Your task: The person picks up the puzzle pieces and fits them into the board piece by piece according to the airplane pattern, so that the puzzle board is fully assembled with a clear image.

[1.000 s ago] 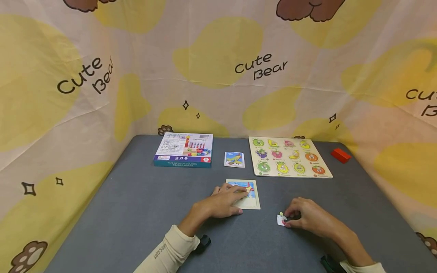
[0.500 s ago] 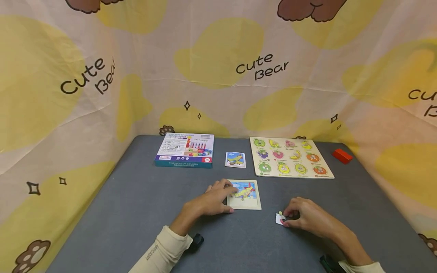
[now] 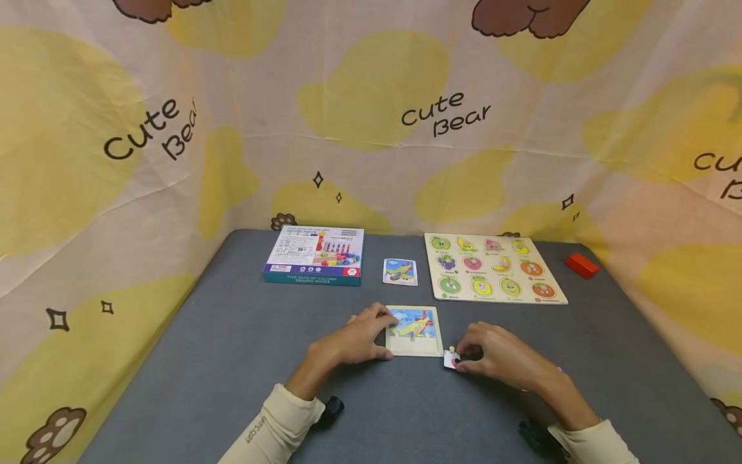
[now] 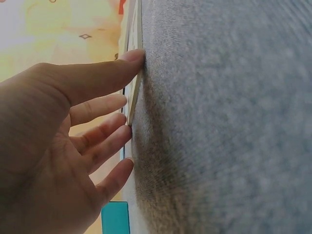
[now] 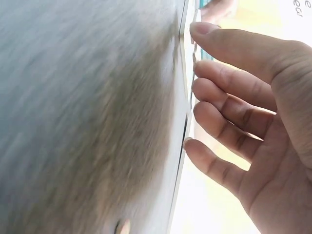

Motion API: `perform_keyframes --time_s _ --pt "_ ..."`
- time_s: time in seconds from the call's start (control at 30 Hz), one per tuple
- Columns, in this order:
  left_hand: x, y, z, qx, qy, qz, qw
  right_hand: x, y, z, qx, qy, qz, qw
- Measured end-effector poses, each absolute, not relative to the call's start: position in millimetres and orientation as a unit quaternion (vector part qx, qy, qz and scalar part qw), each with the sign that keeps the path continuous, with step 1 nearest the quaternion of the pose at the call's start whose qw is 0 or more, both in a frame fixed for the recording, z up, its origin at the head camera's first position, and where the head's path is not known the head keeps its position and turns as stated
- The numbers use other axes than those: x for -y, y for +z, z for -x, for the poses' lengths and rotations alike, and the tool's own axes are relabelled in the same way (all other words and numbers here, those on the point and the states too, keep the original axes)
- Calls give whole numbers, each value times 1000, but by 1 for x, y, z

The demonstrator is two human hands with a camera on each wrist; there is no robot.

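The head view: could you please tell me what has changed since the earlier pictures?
The right hand moved leftward and slightly away from the person, carrying the pinched puzzle piece close to the near right corner of the puzzle tray. The left hand drew back leftward from over the tray to its left edge. The box, airplane card, fruit board and red block stayed put.
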State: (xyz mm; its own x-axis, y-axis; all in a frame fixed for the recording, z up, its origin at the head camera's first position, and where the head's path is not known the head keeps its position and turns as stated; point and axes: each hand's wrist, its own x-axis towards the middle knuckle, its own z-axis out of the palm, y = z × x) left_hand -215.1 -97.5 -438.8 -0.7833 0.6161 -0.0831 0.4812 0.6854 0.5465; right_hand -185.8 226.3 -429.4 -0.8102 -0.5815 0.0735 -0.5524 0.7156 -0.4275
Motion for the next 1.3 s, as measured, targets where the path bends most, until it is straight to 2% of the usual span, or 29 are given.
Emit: perform_keyframes --time_s 0.73,1.3 --pt "99 -441 216 -909 270 -292 123 -157 -432 214 -913 -199 356 23" --pt "98 -441 216 -909 271 -289 126 -141 -440 223 -902 -209 377 23"
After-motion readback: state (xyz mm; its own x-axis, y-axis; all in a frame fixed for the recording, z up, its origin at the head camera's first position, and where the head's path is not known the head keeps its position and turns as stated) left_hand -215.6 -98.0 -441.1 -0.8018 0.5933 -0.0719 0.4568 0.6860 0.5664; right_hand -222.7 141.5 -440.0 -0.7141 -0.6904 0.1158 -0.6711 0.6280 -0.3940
